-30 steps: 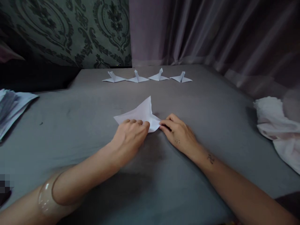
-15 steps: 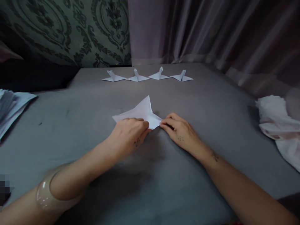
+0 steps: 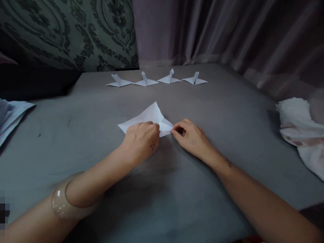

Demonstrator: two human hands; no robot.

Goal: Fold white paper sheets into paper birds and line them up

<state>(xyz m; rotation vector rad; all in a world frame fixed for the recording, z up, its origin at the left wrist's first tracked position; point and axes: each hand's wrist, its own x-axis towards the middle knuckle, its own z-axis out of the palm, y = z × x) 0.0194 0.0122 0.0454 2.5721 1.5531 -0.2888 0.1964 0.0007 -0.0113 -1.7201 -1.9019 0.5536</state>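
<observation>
In the middle of the frame we see one white folded paper (image 3: 152, 113) on the grey surface (image 3: 227, 111). Our right hand (image 3: 191, 136) is pinching its right corner. Our left hand (image 3: 141, 140) is curled over its lower edge; the fingertips are hidden, so we cannot tell whether it pinches. Four paper figures (image 3: 168, 79) stand in a row at upper centre.

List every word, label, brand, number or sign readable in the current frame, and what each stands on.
No text can be read.
Dark mark by the right wrist: too small and blurred to tell whether it is lettering.
Left hand and right hand: small dark dots, no letters made out.
White paper at the hands: no writing visible.
</observation>
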